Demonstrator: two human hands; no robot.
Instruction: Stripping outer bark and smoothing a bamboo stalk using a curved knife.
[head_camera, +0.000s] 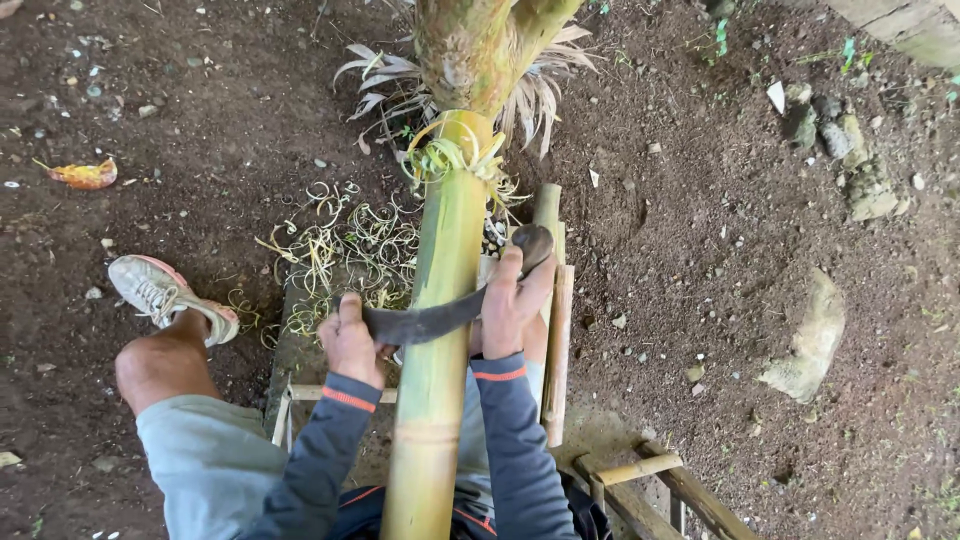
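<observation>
Looking down from the head cam, only one view so here goes: a thick green-yellow bamboo pole runs up the middle of the shot, lower end between the person's knees, far end propped against a trunk, prob so it stays put at a slope. Across it lies a dark curved blade. Left hand is closed around the blade's left end, right hand is wrapped on the handle end w/ the thumb up along it, so both fists are clamped tight, one each side of the pole, edge resting on the skin. Two-handed grip like that makes sense for even pressure on both sides. Thin pale curly shavings are piled on the dirt left of the pole, and some cling round the pole further up. A sneaker is planted out to the left on bare soil, looks like bracing. Low bamboo frame sits under/behind the person, a few stones off right.
</observation>
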